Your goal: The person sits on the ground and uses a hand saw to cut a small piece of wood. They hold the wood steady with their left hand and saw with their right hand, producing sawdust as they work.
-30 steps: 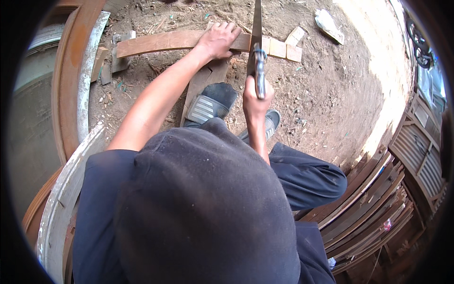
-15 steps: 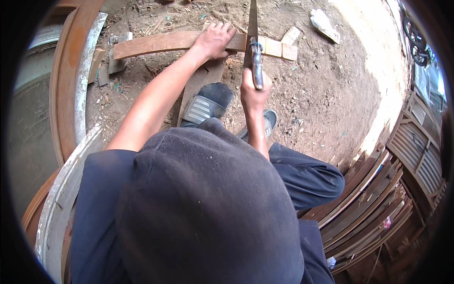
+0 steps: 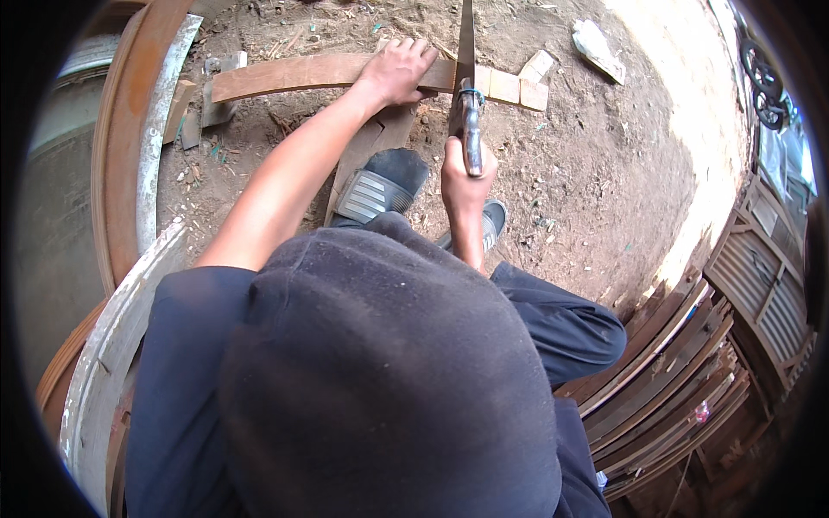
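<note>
Dirt ground (image 3: 596, 173) lies below; left hand (image 3: 399, 71), half-curled, clasps the plank (image 3: 294, 74), seemingly steadying it; right hand (image 3: 467, 171), closed, grips the saw (image 3: 466, 65).

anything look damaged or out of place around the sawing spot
Yes, mildly. At lower left, the whitish board looks worn, its paint chipped, and what seems to be a nail juts from it. Right of the handsaw, a crumpled white scrap lies on the dirt, like litter.

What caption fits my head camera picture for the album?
Left hand on the plank, right hand gripping a saw across it.
</note>
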Demonstrator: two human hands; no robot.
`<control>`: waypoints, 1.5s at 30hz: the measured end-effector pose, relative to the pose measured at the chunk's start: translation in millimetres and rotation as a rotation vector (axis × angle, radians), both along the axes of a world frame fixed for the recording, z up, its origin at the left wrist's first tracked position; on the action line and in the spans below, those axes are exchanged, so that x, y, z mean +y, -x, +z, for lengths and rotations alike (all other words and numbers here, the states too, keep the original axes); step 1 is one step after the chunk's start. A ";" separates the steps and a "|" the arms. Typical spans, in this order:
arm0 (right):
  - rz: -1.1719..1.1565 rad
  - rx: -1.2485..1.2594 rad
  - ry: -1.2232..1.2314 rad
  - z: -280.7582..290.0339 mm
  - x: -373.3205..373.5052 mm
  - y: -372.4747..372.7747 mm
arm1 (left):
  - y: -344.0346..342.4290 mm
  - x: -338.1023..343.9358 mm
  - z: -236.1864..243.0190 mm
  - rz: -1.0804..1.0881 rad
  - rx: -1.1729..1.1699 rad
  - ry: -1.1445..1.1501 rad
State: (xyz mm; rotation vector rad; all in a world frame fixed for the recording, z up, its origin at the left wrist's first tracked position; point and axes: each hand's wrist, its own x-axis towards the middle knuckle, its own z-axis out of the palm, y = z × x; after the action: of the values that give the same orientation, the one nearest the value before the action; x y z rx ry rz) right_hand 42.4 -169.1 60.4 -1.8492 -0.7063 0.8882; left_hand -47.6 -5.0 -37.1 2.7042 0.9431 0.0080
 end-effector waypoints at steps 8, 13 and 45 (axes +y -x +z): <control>0.195 -0.522 -0.151 8.7 -87.6 6.1 | -5.7 2.3 7.0 -0.013 0.061 0.013; -0.005 0.053 -0.004 -6.1 -17.5 -2.8 | -2.4 3.1 2.3 -0.017 0.045 -0.025; -0.038 0.061 -0.002 -9.4 -14.9 -7.8 | -7.2 3.7 4.2 -0.022 0.048 -0.022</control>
State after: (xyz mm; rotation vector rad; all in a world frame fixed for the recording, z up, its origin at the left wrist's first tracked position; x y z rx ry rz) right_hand 50.2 -184.0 51.0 -1.8206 -0.6319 0.9147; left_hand -40.4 -1.3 -33.0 2.7461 0.9314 -0.0518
